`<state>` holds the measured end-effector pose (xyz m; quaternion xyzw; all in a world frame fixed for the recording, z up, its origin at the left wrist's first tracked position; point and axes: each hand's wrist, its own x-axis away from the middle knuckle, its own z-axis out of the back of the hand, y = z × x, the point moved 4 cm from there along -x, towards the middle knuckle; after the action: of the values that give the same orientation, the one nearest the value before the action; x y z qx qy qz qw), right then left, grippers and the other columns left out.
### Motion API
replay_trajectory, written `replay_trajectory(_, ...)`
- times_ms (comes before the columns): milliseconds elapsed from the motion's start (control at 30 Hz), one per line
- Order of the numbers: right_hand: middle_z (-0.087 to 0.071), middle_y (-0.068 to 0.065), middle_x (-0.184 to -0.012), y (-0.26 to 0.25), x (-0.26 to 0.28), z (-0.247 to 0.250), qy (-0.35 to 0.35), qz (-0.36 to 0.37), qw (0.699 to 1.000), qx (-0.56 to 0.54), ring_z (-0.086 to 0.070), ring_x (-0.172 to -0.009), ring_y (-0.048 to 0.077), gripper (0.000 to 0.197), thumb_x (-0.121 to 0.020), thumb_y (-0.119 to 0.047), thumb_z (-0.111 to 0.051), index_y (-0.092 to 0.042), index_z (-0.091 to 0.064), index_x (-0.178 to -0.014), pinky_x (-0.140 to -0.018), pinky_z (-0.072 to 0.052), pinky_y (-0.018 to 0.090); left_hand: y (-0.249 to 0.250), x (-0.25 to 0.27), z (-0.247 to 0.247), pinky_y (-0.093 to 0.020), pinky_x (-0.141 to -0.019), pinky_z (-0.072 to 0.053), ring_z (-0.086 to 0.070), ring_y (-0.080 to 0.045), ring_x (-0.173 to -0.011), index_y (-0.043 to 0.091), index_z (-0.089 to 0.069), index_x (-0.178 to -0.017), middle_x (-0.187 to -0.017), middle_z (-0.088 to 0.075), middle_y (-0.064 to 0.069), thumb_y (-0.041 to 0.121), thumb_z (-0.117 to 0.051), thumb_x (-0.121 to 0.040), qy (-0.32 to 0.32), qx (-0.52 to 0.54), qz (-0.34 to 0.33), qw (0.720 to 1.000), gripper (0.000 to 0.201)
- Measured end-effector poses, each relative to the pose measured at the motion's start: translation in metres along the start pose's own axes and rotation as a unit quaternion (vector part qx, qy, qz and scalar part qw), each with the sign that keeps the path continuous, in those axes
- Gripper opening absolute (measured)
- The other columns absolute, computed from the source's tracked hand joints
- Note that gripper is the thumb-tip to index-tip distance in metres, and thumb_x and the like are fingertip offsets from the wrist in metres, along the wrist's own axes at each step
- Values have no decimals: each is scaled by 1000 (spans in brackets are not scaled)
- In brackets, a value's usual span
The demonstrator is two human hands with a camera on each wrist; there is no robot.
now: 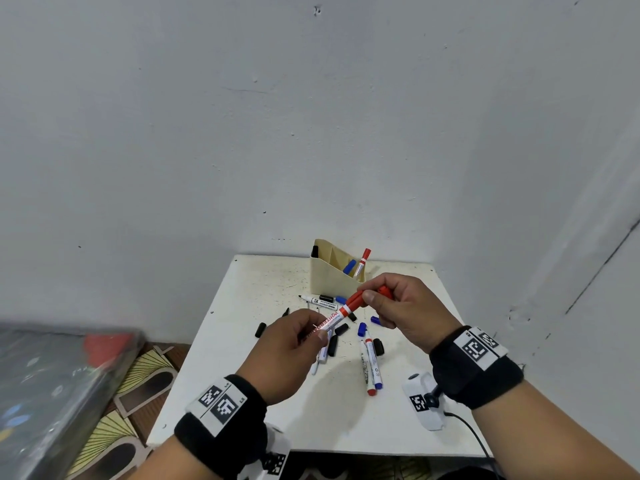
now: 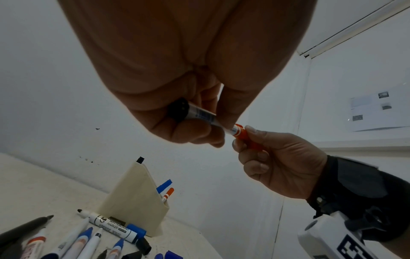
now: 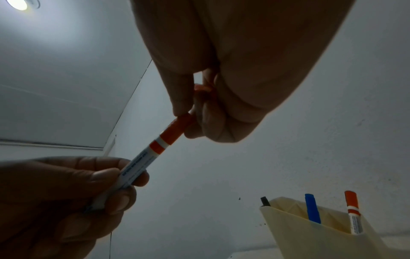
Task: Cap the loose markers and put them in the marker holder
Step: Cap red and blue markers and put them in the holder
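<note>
Above the white table [image 1: 242, 403] I hold a red whiteboard marker [image 1: 334, 317] between both hands. My left hand [image 1: 304, 337] grips its white barrel [image 3: 137, 168] [image 2: 203, 114]. My right hand [image 1: 377, 301] pinches the red cap [image 1: 358, 299] [image 3: 175, 130] [image 2: 246, 138], which sits on the marker's tip end. The cream marker holder [image 1: 329, 277] [image 3: 321, 241] [image 2: 133, 196] stands at the table's back and holds a red marker [image 1: 363, 263], a blue one [image 1: 349, 266] and a black one [image 1: 314, 251]. Several loose markers and caps lie below my hands, among them an uncapped black marker [image 1: 318, 301] [image 2: 108, 225].
Grey walls close the table in at the back and right. A white wrist camera unit [image 1: 424, 401] with a cable hangs over the table's front right. A patterned floor and a dark blurred object [image 1: 59, 393] lie to the left.
</note>
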<state>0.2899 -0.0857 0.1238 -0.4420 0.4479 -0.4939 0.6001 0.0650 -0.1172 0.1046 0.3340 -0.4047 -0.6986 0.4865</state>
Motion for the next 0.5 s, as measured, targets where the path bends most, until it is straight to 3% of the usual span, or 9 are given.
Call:
replay_trajectory(67, -64, -2, -68, 1, 0, 0, 3, 0, 1000, -11, -40, -55, 16, 12, -99, -5, -62, -6, -72, -104, -53, -37, 30, 0, 0, 1, -57, -71, -56, -52, -13, -63, 37, -69, -91, -71, -60, -1, 30, -57, -102, 4, 0, 0, 1000, 18)
replay_trajectory(200, -60, 26, -79, 3, -2, -5, 13, 4, 999, -30, -34, -56, 20, 13, -100, -6, -62, -9, -74, -100, -50, -32, 30, 0, -2, 1, -54, -66, -55, -49, -11, -60, 33, -70, -86, -63, -54, 14, 28, -58, -101, 22, -8, 4, 1000, 20)
replay_trajectory(267, -59, 32, -83, 7, -3, -6, 22, -5, 999, -32, -34, -56, 20, 14, -100, -9, -62, -11, -75, -98, -50, -33, 30, 0, -5, -2, -50, -65, -56, -48, -9, -58, 29, -70, -87, -60, -53, 19, 26, -57, -102, 25, -15, 9, 1000, 20)
replay_trajectory(367, -57, 18, -74, 16, -3, -9, 39, -27, 998, -46, -32, -54, 20, 15, -100, -8, -61, -11, -75, -94, -49, -30, 31, -1, -9, -9, -35, -59, -49, -46, -2, -50, 24, -69, -88, -57, -53, 20, 24, -55, -104, 30, -13, 14, 999, 20)
replay_trajectory(433, -61, 8, -67, 21, -1, -10, 51, -43, 996, -51, -32, -52, 18, 15, -101, -8, -60, -8, -73, -95, -49, -30, 30, -1, -10, -13, -18, -56, -41, -49, 0, -52, 24, -67, -88, -62, -57, 14, 23, -55, -104, 36, -33, 5, 999, 20)
replay_trajectory(500, -62, 3, -64, 24, 1, -10, 58, -55, 995, -54, -34, -52, 18, 11, -102, -8, -57, -4, -68, -99, -49, -31, 30, 0, -11, -16, -13, -56, -38, -50, 1, -58, 25, -68, -90, -66, -58, 10, 23, -56, -103, 38, -64, -12, 997, 18)
